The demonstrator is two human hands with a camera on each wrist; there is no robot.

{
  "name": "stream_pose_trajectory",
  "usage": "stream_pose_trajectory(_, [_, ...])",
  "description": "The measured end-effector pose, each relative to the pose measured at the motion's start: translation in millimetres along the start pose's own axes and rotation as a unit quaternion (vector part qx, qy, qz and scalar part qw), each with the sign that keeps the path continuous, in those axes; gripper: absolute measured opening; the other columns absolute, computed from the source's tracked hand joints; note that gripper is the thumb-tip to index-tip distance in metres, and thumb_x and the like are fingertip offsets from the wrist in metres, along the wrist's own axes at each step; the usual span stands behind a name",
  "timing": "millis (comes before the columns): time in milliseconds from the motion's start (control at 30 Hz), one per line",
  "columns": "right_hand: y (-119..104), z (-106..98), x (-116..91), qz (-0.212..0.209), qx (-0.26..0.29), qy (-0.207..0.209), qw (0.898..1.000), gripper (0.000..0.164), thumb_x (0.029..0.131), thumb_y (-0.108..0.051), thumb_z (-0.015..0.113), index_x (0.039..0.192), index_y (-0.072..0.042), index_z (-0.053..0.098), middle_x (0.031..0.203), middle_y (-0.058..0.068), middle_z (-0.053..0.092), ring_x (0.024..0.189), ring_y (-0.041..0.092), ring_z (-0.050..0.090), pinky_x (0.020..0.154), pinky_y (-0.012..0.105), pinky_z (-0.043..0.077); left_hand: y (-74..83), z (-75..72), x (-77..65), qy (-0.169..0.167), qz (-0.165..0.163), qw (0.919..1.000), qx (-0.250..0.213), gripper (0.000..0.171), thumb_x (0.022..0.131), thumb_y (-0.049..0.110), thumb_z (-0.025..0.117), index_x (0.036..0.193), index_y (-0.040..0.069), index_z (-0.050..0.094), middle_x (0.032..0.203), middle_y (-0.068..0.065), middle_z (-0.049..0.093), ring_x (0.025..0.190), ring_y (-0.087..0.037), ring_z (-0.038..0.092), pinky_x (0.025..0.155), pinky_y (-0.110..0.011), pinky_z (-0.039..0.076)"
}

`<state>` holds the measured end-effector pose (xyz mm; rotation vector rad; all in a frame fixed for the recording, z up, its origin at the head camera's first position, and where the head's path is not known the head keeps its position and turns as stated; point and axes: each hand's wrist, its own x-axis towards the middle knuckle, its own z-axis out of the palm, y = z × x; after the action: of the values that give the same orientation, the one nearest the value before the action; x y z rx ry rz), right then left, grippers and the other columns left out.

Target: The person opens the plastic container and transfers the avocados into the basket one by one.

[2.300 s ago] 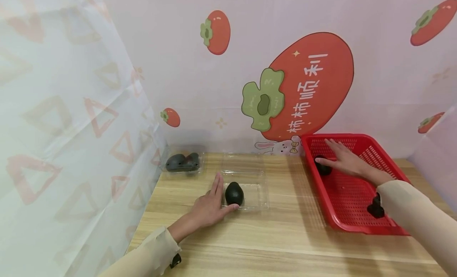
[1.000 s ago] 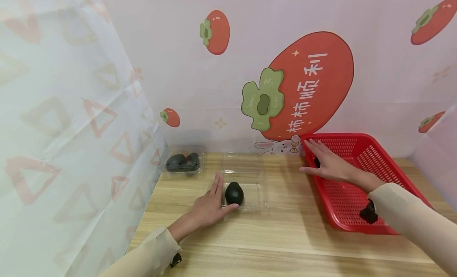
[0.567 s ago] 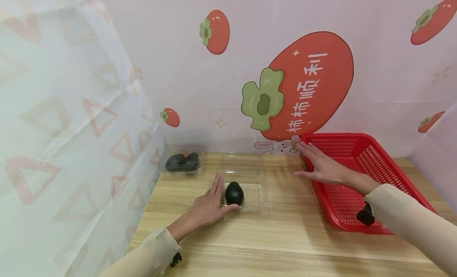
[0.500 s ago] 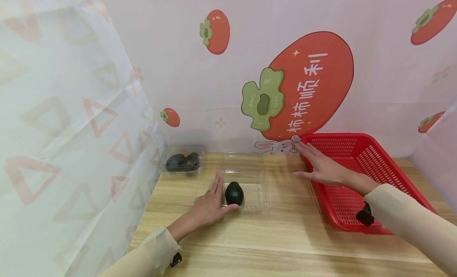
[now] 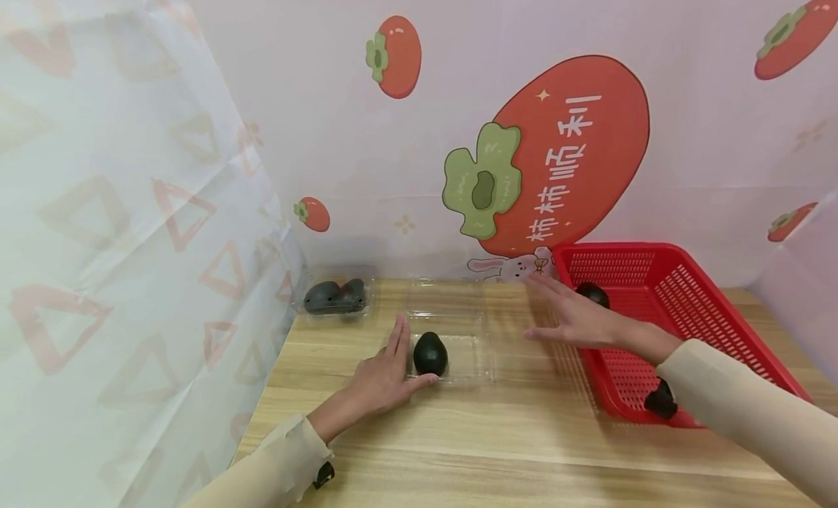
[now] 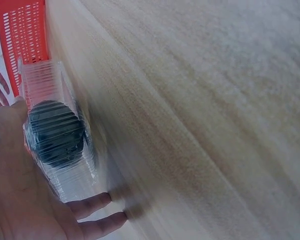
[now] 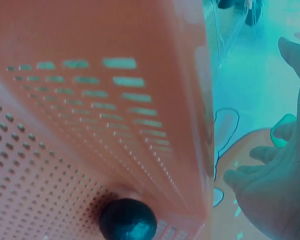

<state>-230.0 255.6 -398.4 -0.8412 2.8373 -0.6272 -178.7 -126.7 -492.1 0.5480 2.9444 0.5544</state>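
Note:
My left hand [image 5: 382,384] lies against the left side of an unlidded clear plastic clamshell box [image 5: 468,359], its fingers extended and its thumb along the front edge. One dark avocado [image 5: 430,354] sits in the left part of that box. In the left wrist view, the avocado [image 6: 56,132] shows through the ribbed plastic beside the palm. My right hand [image 5: 579,320] holds nothing; it hovers across the left rim of a red plastic basket [image 5: 609,391], fingers spread toward the left. Another avocado [image 5: 593,295] rests in the basket's back left corner, also visible in the right wrist view [image 7: 128,220].
A closed clear box [image 5: 335,297] with dark avocados stands at the back left, near the wall. Wooden tabletop [image 5: 524,435] lies between the box and the basket. A printed cloth [image 5: 327,129] hangs behind the table and along its left side.
My right hand has moved left, from inside the basket to across its left rim, and the avocado there has come back into sight. My left hand and the box have stayed put.

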Motion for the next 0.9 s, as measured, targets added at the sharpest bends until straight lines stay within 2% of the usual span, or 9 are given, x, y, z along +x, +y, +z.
stream_pose_trajectory(200, [-9.6,5.4,0.2,-0.022,-0.002,-0.001,1.000,0.107,0.090,-0.057,0.077,0.169,-0.007,0.025,0.171,0.024,0.027,0.154,0.050,0.029,0.107,0.070,0.045,0.6,-1.0,-0.1,-0.001,0.003,1.0000,0.001,0.118,0.095,0.076,0.060,0.171,0.006,0.004,0.179,-0.014,0.002,0.120,-0.040,0.068,0.058,-0.041,0.053])
stream_pose_trajectory(500, [-19.2,11.8,1.9,-0.042,0.010,-0.013,0.999,0.108,0.090,-0.062,0.075,0.170,-0.012,0.024,0.173,0.020,0.023,0.155,0.047,0.027,0.103,0.067,0.050,0.6,-0.9,0.3,-0.004,0.001,1.0000,0.002,0.119,0.094,0.076,0.061,0.171,0.005,0.005,0.178,-0.015,0.002,0.122,-0.041,0.067,0.057,-0.040,0.052])
stream_pose_trajectory(600, [-22.4,14.3,3.0,-0.054,0.015,-0.011,0.998,0.106,0.090,-0.061,0.076,0.169,-0.012,0.027,0.172,0.020,0.025,0.153,0.046,0.032,0.102,0.066,0.051,1.0,-1.5,-0.4,-0.006,0.000,1.0000,0.003,0.119,0.093,0.077,0.060,0.171,0.005,0.005,0.179,-0.014,0.001,0.121,-0.040,0.068,0.057,-0.040,0.052])
stream_pose_trajectory(900, [-30.0,21.2,5.5,-0.087,0.011,-0.007,0.996,0.099,0.092,-0.055,0.078,0.167,-0.009,0.032,0.169,0.017,0.035,0.153,0.042,0.037,0.112,0.066,0.043,2.0,-2.6,-0.5,-0.007,0.002,1.0000,0.002,0.120,0.093,0.079,0.059,0.170,0.004,0.006,0.178,-0.015,0.001,0.121,-0.040,0.068,0.054,-0.035,0.049])
